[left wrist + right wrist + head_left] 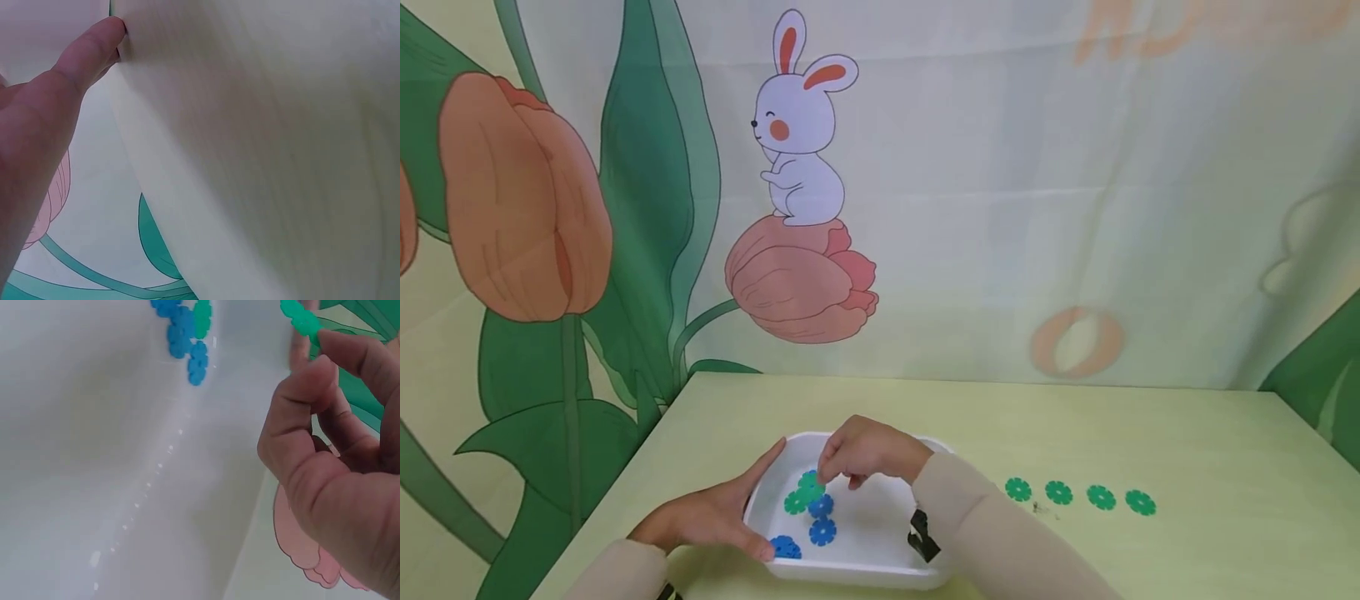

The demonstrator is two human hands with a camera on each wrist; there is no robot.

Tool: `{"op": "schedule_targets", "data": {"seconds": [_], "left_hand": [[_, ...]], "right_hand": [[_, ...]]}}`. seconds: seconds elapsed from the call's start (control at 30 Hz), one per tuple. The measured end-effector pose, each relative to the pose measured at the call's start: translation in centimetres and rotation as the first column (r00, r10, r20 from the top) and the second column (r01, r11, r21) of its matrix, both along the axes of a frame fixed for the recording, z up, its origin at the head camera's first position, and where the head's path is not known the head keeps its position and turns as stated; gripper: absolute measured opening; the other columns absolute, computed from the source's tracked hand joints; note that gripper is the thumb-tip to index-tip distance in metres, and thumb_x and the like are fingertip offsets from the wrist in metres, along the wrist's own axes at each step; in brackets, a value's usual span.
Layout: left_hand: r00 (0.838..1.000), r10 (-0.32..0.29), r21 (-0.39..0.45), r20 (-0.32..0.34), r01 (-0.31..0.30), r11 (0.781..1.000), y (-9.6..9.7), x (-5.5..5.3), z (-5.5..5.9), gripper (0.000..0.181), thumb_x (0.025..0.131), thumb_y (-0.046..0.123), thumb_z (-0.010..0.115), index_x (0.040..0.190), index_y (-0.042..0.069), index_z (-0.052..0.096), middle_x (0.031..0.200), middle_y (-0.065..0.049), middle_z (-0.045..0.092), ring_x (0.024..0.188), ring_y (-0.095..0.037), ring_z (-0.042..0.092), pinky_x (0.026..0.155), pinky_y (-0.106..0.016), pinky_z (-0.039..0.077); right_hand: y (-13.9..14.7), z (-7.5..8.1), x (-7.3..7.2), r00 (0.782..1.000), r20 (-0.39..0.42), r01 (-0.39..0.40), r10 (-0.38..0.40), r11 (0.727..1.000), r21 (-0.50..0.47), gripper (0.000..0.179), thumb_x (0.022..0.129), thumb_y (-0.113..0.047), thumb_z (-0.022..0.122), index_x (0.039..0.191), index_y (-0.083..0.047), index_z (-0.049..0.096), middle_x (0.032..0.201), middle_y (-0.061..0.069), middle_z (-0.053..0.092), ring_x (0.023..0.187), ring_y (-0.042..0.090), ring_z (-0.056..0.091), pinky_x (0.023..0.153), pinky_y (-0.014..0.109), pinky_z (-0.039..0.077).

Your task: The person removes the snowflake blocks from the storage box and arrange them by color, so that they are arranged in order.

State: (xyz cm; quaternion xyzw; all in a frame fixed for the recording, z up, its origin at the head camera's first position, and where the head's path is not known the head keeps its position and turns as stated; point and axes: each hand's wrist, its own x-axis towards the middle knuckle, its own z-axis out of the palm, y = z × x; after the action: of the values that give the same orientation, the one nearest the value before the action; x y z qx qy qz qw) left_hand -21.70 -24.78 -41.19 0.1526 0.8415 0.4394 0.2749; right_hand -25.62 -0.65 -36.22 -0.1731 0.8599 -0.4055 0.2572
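Note:
A white plastic tray (857,571) sits on the table with green and blue notched discs inside. My left hand (715,517) holds its left end, thumb over the front rim and fingers spread toward the back corner. Above the tray, my right hand (868,450) pinches a green notched disc (304,322) between thumb and forefinger. In the head view the held disc overlaps another green disc (795,502). Blue discs (822,532) lie beside and below these, with more blue discs (786,547) at the front left corner, close to my left thumb.
Several green discs (1101,497) lie in a spaced row on the pale table (1217,467), right of the tray. A black strap (922,537) hangs by the right sleeve, over the tray's right end. Behind the table hangs a printed backdrop (970,208) with a rabbit and tulips.

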Motion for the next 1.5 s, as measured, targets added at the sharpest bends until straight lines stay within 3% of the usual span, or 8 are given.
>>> {"op": "schedule_targets", "data": {"seconds": [0.23,0.77,1.03,1.5], "left_hand": [[1.0,0.007,-0.018,0.004,-0.006,1.0,0.0,0.2,-0.1,0.128,0.079,0.036,0.084,0.159,0.021,-0.014,0.156,-0.013,0.023,0.124,-0.03,0.041,0.104,-0.055,0.042],[1.0,0.003,0.002,0.005,-0.003,1.0,0.2,0.2,-0.2,0.129,0.079,0.036,0.085,0.159,0.023,-0.016,0.158,-0.018,0.017,0.122,-0.031,0.043,0.102,-0.055,0.044],[1.0,-0.002,0.008,0.011,0.002,1.0,0.2,0.1,-0.2,0.13,0.078,0.038,0.085,0.159,0.023,-0.016,0.159,-0.017,0.016,0.123,-0.031,0.041,0.105,-0.056,0.041],[1.0,-0.011,-0.014,0.006,0.011,1.0,0.3,0.1,-0.2,0.13,0.079,0.04,0.084,0.159,0.023,-0.017,0.159,-0.017,0.017,0.122,-0.031,0.043,0.104,-0.057,0.042]], "right_hand": [[2.0,1.5,0.0,1.0,-0.019,0.002,-0.003,1.0,-0.014,0.007,0.086,-0.014,0.078,0.081,-0.011,0.075,0.068,0.002,0.057,0.061,0.015,0.052,0.064,0.025,0.053],[9.1,2.9,0.0,0.999,-0.049,0.004,-0.01,0.993,-0.116,0.008,0.089,-0.013,0.074,0.092,-0.006,0.074,0.072,0.002,0.06,0.064,0.014,0.053,0.067,0.027,0.053],[12.6,2.8,-0.4,0.998,-0.024,0.061,-0.066,0.987,-0.147,0.009,0.089,-0.01,0.072,0.093,-0.002,0.072,0.077,0.003,0.06,0.065,0.015,0.051,0.066,0.026,0.051],[18.9,2.5,-0.2,0.992,-0.048,0.108,-0.117,0.982,-0.155,0.011,0.092,-0.01,0.066,0.094,0.001,0.068,0.081,0.006,0.059,0.067,0.016,0.051,0.067,0.03,0.052]]}}
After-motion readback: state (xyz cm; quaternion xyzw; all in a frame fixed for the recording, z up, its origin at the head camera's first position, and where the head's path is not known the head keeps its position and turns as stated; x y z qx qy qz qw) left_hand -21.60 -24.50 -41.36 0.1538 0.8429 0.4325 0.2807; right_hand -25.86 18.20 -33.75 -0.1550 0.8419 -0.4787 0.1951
